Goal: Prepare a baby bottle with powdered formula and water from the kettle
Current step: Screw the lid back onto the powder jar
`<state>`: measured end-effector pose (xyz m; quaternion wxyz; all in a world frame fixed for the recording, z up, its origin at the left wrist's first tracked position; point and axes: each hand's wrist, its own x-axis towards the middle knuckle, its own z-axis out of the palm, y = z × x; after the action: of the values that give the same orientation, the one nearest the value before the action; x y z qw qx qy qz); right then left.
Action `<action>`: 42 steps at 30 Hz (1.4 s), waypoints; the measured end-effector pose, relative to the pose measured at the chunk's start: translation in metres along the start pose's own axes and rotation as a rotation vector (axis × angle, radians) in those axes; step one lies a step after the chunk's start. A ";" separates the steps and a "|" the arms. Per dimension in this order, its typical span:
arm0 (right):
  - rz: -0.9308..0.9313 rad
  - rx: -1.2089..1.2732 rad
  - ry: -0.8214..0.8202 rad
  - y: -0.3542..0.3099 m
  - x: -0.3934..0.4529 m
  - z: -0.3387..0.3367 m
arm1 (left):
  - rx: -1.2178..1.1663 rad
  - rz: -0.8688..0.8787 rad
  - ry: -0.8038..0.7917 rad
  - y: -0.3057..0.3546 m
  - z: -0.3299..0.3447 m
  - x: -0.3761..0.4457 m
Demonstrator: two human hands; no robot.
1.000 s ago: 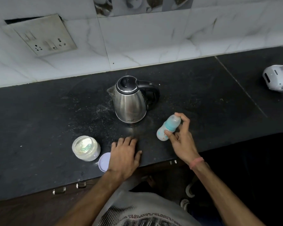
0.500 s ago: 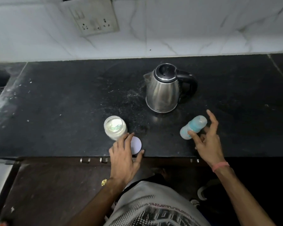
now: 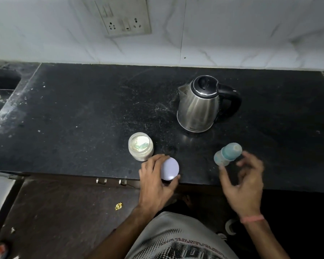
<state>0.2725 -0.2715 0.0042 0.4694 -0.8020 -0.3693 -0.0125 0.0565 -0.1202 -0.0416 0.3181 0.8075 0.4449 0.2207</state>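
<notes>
**Left hand on lid**

Left hand [image 3: 157, 176], flat a second ago, now grips the lid [image 3: 169, 168] at the jar's [image 3: 140, 146] 5 o'clock. Right hand [image 3: 241, 176] pinches the tilted bottle [image 3: 227, 154], kettle's [image 3: 198, 105] 5 o'clock. Jar open; scooping likely next.

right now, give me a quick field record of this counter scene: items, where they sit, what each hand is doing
surface: black counter
kettle: steel, lid closed, upright at back right
formula jar: open, powder inside, front centre
jar lid: pale, at counter edge beside the jar
left hand: grips the jar lid
baby bottle: teal cap on, tilted
right hand: blurred, by the baby bottle's base; grip unclear
</notes>
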 end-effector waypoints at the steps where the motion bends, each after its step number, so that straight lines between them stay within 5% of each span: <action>1: -0.045 0.014 -0.036 -0.006 -0.009 0.010 | -0.063 0.017 0.015 0.006 0.000 0.000; 4: 0.015 0.132 -0.236 -0.024 -0.017 0.038 | -0.172 0.063 0.087 0.029 -0.005 0.007; 14: 0.821 0.839 -0.761 -0.090 0.025 0.061 | -0.363 0.097 0.248 0.055 -0.019 0.006; 19: 0.840 0.977 -0.982 -0.079 0.031 0.070 | -0.358 0.126 0.300 0.047 -0.030 -0.001; 23: 0.806 0.884 -0.924 -0.078 0.036 0.085 | -0.307 0.096 0.298 0.024 -0.034 -0.006; 27: 0.741 0.833 -0.811 -0.091 0.050 0.096 | -0.244 -0.050 0.469 -0.016 -0.042 0.006; 30: 0.597 0.724 -0.793 -0.105 0.061 0.108 | -0.260 -0.184 0.411 -0.043 -0.046 0.022; 33: 0.322 0.509 -0.785 -0.121 0.069 0.127 | -0.186 -0.214 0.243 -0.061 -0.047 0.044; 38: -0.500 -0.252 -0.850 -0.146 0.076 0.153 | -0.305 -0.243 0.126 -0.070 -0.045 0.070; 42: -0.515 -0.349 -0.936 -0.160 0.080 0.166 | -0.149 -0.173 0.125 -0.077 -0.041 0.075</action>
<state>0.1801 -0.0524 0.0596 0.0975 -0.6715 -0.7147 0.1696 0.0242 -0.0115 -0.0618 0.3669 0.7248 0.5144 0.2747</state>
